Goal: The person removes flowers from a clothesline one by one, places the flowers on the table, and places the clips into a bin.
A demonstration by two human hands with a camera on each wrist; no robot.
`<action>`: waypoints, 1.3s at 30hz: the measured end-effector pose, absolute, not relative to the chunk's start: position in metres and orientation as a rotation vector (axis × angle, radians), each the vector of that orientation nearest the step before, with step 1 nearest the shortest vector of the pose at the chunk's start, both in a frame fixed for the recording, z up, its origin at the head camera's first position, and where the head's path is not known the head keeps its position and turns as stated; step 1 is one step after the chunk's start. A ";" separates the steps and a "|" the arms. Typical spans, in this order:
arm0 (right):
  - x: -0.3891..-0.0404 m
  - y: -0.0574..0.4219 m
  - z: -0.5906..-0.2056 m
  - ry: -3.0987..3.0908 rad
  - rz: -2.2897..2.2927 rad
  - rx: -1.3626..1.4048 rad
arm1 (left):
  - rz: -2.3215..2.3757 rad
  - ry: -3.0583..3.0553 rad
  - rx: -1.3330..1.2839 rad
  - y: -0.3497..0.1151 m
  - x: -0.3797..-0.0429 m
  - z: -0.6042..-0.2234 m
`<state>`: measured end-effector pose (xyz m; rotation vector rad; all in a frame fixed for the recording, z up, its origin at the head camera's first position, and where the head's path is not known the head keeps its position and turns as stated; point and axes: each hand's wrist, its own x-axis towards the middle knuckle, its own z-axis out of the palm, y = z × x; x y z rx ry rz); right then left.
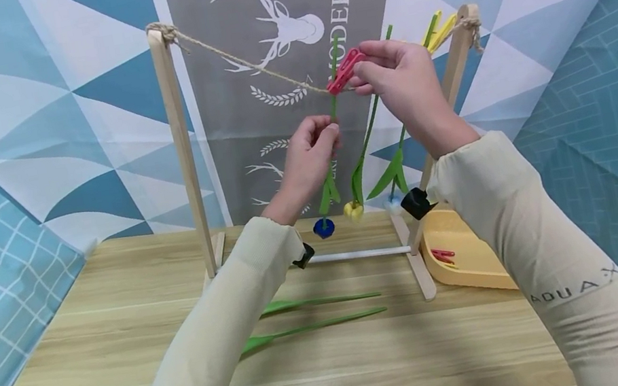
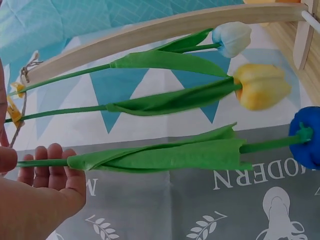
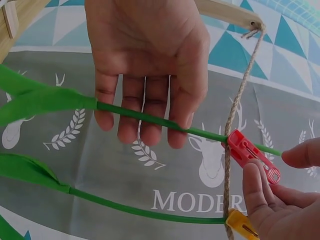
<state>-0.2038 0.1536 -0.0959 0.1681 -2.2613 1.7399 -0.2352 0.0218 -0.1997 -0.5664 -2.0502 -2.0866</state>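
My left hand point(image 1: 309, 158) pinches the green stem of a blue artificial tulip point(image 1: 324, 227), which hangs flower down. A red clothespin point(image 1: 346, 70) sits where that stem crosses a twine line point(image 1: 255, 64). Around the clothespin's handle end are the fingers of my right hand point(image 1: 403, 76). In the right wrist view one fingertip point(image 3: 300, 152) stands apart from the handle, while another finger overlaps it. Beside the blue tulip hang a yellow tulip point(image 2: 262, 86) and a white tulip point(image 2: 232, 39), their stems at yellow clothespins point(image 2: 14, 111) on the twine.
Wooden posts point(image 1: 182, 153) hold up the twine, with a white rod point(image 1: 357, 255) low between them. Two green stems point(image 1: 331, 319) lie on the wooden table point(image 1: 98, 368), partly behind my left sleeve. At right stands a yellow tray point(image 1: 475, 253) with red clothespins point(image 1: 443, 255) in it.
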 end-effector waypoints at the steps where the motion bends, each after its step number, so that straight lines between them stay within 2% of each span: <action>1: -0.204 0.153 -0.095 -2.262 1.740 0.167 | -2.112 -2.029 -0.569 0.022 -0.235 -0.199; 15: -0.205 0.154 -0.094 -2.293 1.725 0.129 | -2.103 -1.990 -0.566 0.028 -0.233 -0.195; 39: -0.200 0.160 -0.095 -2.256 1.671 0.221 | -2.047 -2.043 -0.609 0.022 -0.229 -0.198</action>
